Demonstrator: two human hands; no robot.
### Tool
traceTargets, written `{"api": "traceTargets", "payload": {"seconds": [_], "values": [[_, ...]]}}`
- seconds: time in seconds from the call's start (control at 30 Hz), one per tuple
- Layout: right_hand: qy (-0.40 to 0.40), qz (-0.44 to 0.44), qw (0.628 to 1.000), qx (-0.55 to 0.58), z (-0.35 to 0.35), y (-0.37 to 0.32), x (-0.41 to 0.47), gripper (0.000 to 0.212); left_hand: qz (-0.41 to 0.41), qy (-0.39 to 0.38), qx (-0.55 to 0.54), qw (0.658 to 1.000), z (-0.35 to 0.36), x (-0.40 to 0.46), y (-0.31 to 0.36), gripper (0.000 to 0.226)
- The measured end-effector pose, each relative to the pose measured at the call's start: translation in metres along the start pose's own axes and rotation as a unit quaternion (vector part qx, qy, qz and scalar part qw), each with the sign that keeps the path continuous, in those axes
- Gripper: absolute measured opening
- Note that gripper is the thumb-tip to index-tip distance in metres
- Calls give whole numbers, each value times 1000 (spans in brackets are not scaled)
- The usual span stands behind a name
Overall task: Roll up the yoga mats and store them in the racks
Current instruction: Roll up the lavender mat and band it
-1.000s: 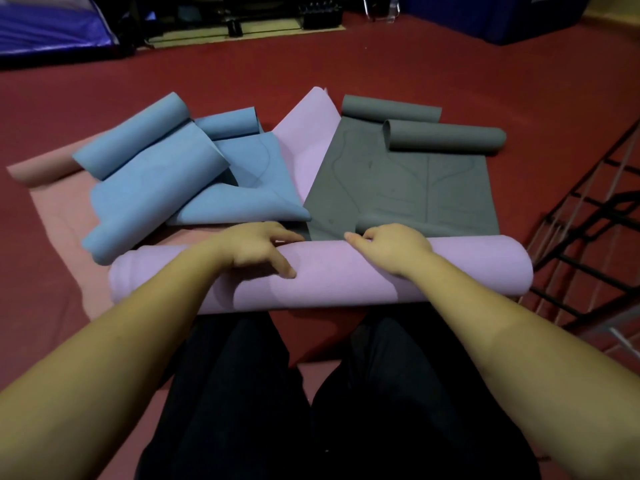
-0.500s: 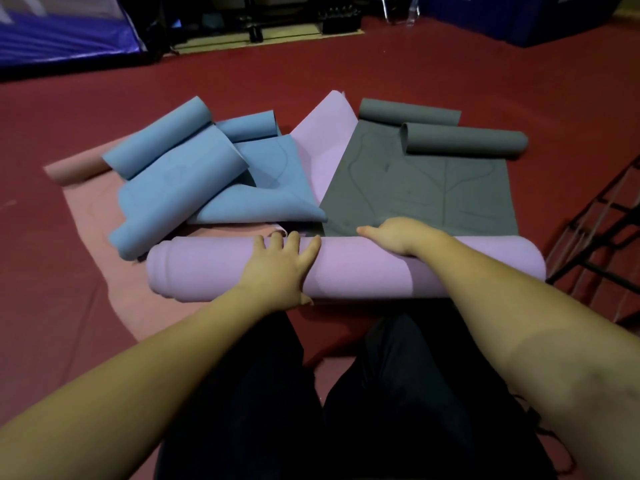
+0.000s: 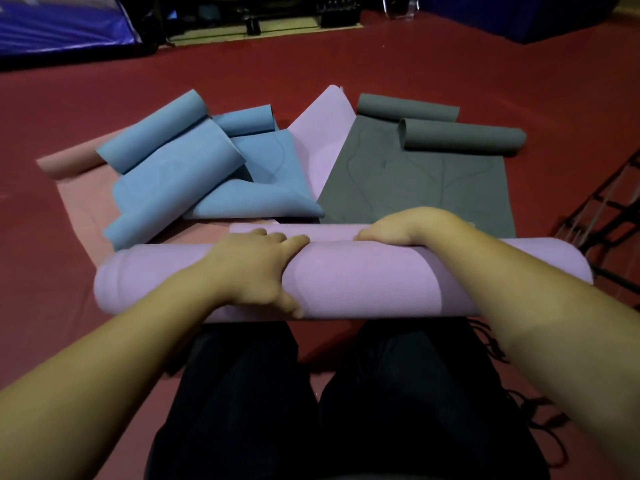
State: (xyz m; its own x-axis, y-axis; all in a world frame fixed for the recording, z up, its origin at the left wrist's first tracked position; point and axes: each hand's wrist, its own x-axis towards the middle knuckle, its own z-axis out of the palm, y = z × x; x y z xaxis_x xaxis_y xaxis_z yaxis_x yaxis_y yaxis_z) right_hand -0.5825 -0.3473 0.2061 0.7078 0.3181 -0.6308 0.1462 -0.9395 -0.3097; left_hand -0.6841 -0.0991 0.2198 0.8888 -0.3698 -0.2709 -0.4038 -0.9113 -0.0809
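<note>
The rolled lilac yoga mat (image 3: 346,282) lies crosswise under both hands: the left hand (image 3: 256,268) wraps it, thumb underneath, while the right hand (image 3: 405,226) curls over its far edge.

Dim light is falling on a dark red floor (image 3: 450,57). Beyond it, blue padded mats (image 3: 62,26) are lying at far left, and a dark equipment rack (image 3: 284,19) is standing beside them.

I see a dark red floor (image 3: 450,64) carrying a salmon-pink mat (image 3: 83,199) spread flat at left, a grey mat (image 3: 433,188) at right and a black rack (image 3: 609,216) at the far right edge.
</note>
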Motion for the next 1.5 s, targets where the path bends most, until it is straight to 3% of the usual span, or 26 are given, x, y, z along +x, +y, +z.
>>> {"api": "traceTargets", "payload": {"seconds": [0.13, 0.3, 0.37, 0.6, 0.7, 0.77, 0.93, 1.03, 1.1, 1.2, 1.27, 1.5], "values": [[-12, -1, 1000, 3, 16, 4, 3, 48, 0, -58, -51, 997, 6, 5, 2, 110], [185, -23, 982, -34, 17, 12, 7, 42, -9, -136, -207, 969, -2, 29, -13, 98], [218, -32, 975, -35, 21, 18, 0, 48, -19, -172, -229, 958, -4, 39, -20, 96], [211, -29, 975, -61, 45, 26, -15, 77, -63, -267, -373, 886, -11, 67, -32, 79], [248, -4, 966, -71, 48, 22, -8, 76, -77, -261, -416, 867, -6, 70, -33, 71], [255, 10, 964, -70, 46, 22, -5, 74, -63, -226, -422, 876, -6, 67, -31, 64], [226, 23, 971, -69, 38, 20, 4, 73, -6, -8, -271, 963, 6, 54, -30, 81], [185, 40, 980, -60, 30, 20, 17, 83, 20, 183, -157, 970, 38, 35, -19, 71], [164, 41, 984, -55, 25, 19, 25, 87, 17, 250, -42, 967, 63, 22, -4, 76], [144, 37, 988, -40, 19, 15, 31, 84, -30, 186, 66, 980, 78, 15, 14, 117], [137, 44, 989, -31, 16, 13, 32, 84, -59, 157, 81, 983, 75, 18, 18, 129], [123, 48, 991, -12, 9, 9, 25, 75, -62, 140, 96, 984, 63, 29, 16, 114]]}}
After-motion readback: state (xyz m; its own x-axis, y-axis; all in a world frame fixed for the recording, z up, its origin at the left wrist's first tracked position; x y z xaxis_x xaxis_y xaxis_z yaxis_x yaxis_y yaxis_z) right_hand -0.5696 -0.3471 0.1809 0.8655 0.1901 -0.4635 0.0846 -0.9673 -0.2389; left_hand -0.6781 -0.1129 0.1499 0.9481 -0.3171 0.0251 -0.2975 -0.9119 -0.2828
